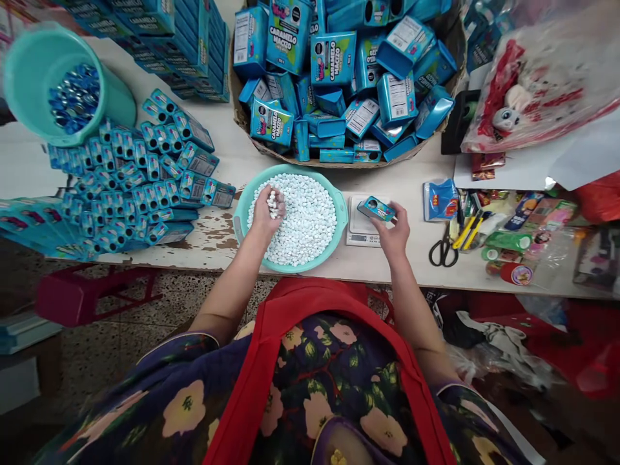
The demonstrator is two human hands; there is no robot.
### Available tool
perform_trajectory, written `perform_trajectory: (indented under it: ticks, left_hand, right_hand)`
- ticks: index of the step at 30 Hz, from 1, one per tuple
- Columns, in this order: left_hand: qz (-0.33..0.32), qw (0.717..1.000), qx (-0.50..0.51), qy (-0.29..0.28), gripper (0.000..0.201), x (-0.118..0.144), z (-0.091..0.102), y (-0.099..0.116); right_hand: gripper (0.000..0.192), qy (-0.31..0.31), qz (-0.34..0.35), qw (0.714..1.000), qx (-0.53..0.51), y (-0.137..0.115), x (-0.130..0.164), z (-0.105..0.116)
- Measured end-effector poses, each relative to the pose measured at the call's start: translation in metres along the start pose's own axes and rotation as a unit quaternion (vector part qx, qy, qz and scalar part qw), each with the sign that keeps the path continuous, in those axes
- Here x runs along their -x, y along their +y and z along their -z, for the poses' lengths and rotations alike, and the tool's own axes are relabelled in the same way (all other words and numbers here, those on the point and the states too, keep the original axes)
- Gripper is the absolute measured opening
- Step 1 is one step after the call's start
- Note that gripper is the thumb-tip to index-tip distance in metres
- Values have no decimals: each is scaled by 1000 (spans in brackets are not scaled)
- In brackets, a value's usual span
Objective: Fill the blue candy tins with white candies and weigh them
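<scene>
White candies fill left hand; right hand holds tin (above scale).

Looks like a small home-style candy packing workshop, not a factory line. There's a worn wooden table with peeling paint, a big basket heaped with blue "Caramelo Macizo" boxes, rows of filled boxes stacked on the side, a teal basin of white candies, a little digital scale, plus scissors and pens lying about.
</scene>
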State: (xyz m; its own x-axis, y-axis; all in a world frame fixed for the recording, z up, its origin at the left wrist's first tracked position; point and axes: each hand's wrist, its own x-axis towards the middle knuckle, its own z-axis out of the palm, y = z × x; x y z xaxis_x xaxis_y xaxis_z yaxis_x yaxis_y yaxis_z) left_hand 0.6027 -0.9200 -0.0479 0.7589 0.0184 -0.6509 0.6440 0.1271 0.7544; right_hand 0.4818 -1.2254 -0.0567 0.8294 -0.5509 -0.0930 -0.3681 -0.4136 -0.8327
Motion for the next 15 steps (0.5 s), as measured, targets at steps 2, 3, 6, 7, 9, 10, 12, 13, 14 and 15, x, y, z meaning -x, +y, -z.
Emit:
perform_trajectory:
  ticks: [2, 3, 6, 7, 9, 10, 12, 13, 14, 15]
  left_hand:
    - [64, 994, 79, -36, 39, 5, -5, 10]
    - [76, 992, 93, -47, 39, 9, -8, 16]
    - [44, 990, 104, -82, 36, 29, -24, 35]
    - [18, 990, 108, -93, 34, 38, -31, 42]
    - [-43, 987, 121, -96, 33, 55, -44, 52]
    - [-74, 986, 125, -87, 33, 63, -51, 55]
    - [-133, 983, 116, -50, 35, 74, -64, 57]
    - [-159, 981, 103, -29, 36, 77, -68, 55]
    - [-179, 980, 89, -11, 37, 78, -72, 53]
    - [-196, 978, 76, 3, 38, 79, -74, 51]
  right_hand:
    - [48, -7, 15, 1000, 8, -17, -10, -3]
    - [44, -2, 31, 999, 13, -29, -11, -2]
    - [39, -4, 124, 992, 35, -74, 4, 1]
    - [37, -27, 159, 986, 42, -88, 11, 0]
    - [33, -85, 222, 970, 54, -112, 26, -7]
    - [31, -108, 245, 962, 60, -119, 32, -14]
    - [29, -129, 273, 951, 73, -127, 40, -29]
    - [29, -128, 279, 948, 81, -127, 42, -35]
    - [29, -124, 283, 947, 87, -127, 43, -41]
    - [28, -120, 286, 946, 91, -126, 44, -45]
